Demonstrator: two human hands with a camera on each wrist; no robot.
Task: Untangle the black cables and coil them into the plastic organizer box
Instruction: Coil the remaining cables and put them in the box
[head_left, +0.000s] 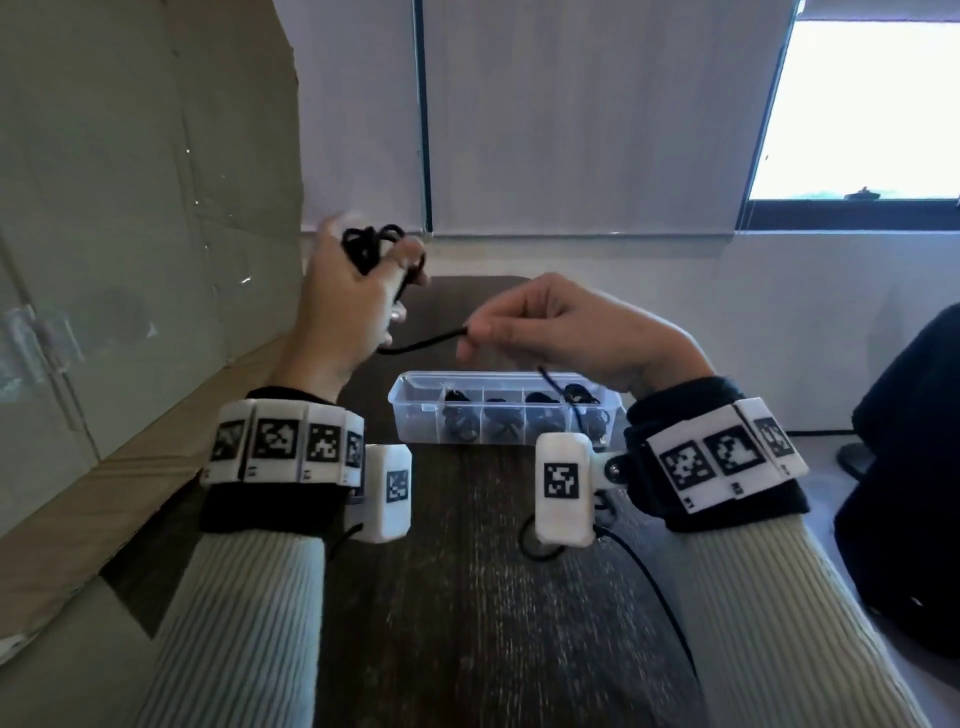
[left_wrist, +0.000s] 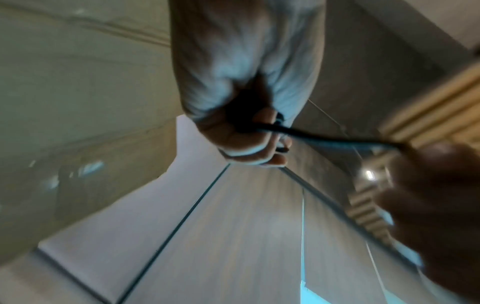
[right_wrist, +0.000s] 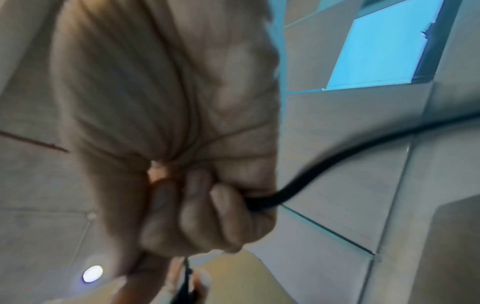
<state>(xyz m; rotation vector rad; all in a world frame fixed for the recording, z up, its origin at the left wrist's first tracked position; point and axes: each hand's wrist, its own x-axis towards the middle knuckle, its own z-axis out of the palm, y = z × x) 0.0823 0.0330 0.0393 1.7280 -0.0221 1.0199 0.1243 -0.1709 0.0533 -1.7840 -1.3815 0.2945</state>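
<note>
Left hand (head_left: 345, 291): raised above the table, fingers curled round a bundle of black cable (head_left: 370, 245)
Right hand (head_left: 563, 327): fingertips pinching the same cable's free length, which runs between the hands
Organizer box (head_left: 415, 410): clear plastic, open, on the dark wooden table (head_left: 467, 597) beneath the hands; its compartments hold coiled black cables
</note>
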